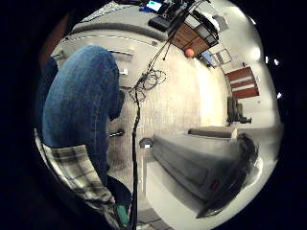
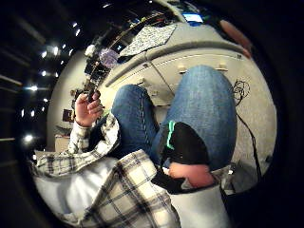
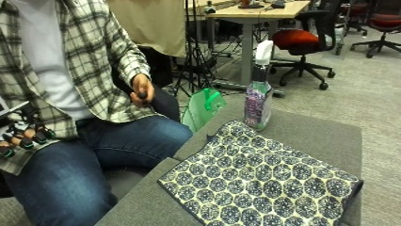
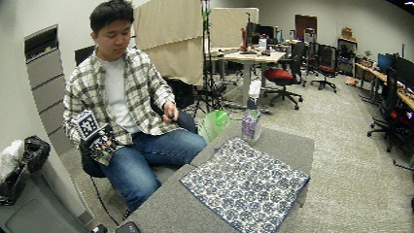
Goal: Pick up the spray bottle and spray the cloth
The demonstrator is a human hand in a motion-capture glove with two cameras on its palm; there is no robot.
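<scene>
Grey table (image 3: 313,129) bears spray bottle (image 3: 259,94) beside cloth (image 3: 263,181); right hand (image 3: 22,134) empty, relaxed.

We see a person in a white and grey plaid shirt (image 3: 94,61), open over a white T-shirt (image 3: 47,56), and blue jeans (image 3: 81,160). The right hand (image 3: 22,134) wears a black glove with green-tipped fingers (image 3: 7,152).

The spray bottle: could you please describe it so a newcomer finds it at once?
On the grey table, just beyond the far edge of the patterned cloth, stands the spray bottle. It is upright, clear with a white trigger head, the only standing thing there.
</scene>
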